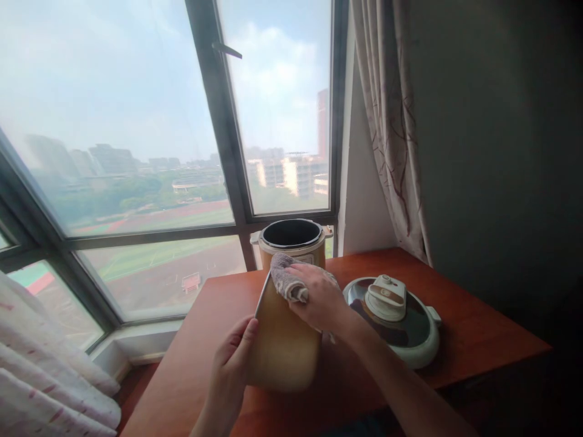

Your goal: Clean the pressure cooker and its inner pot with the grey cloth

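Note:
A gold-coloured inner pot (285,346) is held tilted over the table, its rim turned to the left. My left hand (234,352) grips that rim, thumb on the near side and the other fingers partly hidden. My right hand (321,297) is closed on a grey cloth (286,276) and presses it against the pot's outer wall near the upper rim. Just behind stands the pressure cooker body (268,246), with a dark opening and side handles. Its round lid (416,325) lies to the right, knob upward.
The reddish-brown wooden table (473,309) reaches to the window (282,109). A patterned curtain (387,121) hangs at the right, and another curtain (40,364) is at the lower left. The table's left edge slopes toward me.

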Available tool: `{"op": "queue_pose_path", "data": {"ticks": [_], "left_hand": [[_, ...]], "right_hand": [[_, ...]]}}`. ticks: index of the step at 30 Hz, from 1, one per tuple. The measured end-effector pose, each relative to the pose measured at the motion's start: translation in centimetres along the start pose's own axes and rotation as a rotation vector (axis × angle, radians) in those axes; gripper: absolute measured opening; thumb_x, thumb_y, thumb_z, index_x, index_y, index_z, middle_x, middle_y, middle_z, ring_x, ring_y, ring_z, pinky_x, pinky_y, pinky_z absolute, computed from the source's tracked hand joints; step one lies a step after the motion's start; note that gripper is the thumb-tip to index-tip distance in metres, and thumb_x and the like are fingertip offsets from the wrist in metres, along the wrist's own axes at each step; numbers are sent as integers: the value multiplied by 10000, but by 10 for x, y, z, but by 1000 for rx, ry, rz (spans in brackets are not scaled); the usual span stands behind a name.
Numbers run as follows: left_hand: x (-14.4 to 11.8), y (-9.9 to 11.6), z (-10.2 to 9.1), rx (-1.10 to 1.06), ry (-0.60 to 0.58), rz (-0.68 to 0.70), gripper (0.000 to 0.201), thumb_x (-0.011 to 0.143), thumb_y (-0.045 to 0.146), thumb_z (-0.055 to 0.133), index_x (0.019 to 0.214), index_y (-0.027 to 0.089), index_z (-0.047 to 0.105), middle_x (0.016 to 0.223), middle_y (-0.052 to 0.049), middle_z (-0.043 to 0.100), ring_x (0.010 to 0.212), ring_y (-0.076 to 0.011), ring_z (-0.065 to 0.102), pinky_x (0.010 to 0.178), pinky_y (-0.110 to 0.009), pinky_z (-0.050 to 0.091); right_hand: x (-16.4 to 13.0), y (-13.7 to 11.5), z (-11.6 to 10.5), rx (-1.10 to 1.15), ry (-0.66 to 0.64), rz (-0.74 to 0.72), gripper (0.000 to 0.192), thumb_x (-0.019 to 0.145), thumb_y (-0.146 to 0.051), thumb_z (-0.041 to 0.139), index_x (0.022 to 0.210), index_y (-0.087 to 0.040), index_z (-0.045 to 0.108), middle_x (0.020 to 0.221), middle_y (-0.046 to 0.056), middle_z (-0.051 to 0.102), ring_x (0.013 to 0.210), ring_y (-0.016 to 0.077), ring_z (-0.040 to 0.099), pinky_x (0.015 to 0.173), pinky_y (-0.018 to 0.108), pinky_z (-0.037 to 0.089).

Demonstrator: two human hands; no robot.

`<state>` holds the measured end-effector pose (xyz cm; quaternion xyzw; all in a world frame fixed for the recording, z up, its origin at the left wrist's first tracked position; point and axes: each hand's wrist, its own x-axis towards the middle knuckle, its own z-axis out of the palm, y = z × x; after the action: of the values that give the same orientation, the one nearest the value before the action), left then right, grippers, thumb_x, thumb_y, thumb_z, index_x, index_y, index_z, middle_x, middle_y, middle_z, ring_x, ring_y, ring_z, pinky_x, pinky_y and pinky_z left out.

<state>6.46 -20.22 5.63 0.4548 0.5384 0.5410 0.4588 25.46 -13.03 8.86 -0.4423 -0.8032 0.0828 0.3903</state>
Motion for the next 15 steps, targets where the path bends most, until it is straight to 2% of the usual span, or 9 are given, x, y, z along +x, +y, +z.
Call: {"op": "queue_pose_path", "data": {"ticks": [3,5,8,12,15], "left_hand": [[-1,-2,-2,7,9,60,578,754,656,687,1037,157,760,558,-25,641,552,-206,602,462,-247,440],[0,-3,-2,10,3,110,551,753,647,694,1000,159,762,718,-56,716,700,-238,654,532,-250,477],[4,-5,-1,26,-49,156,534,773,639,678,979,152,757,887,-80,748,832,-264,666,621,-260,505],[9,-7,-3,34,-68,182,526,802,629,651,979,144,752,858,-75,742,788,-247,657,632,-263,498],[12,-9,-3,71,-44,205,509,808,622,650,955,146,755,794,-61,727,742,-231,639,621,-257,487]], "right_hand": [[23,21,-6,191,-139,115,332,813,-278,596,1124,-214,695,1153,67,707,1069,259,631,961,385,466],[35,34,-7,313,-236,225,301,837,-302,587,1092,-196,706,1071,56,727,996,250,656,891,364,495],[46,43,-6,373,-302,312,298,865,-328,562,1068,-173,715,1038,65,735,965,253,668,848,362,508],[44,31,-5,256,-273,232,319,879,-356,556,1107,-188,704,1150,89,713,1064,270,643,950,389,473],[26,10,-4,60,-168,115,455,861,-319,548,1284,-170,627,1304,127,643,1197,291,583,1054,430,420]]}}
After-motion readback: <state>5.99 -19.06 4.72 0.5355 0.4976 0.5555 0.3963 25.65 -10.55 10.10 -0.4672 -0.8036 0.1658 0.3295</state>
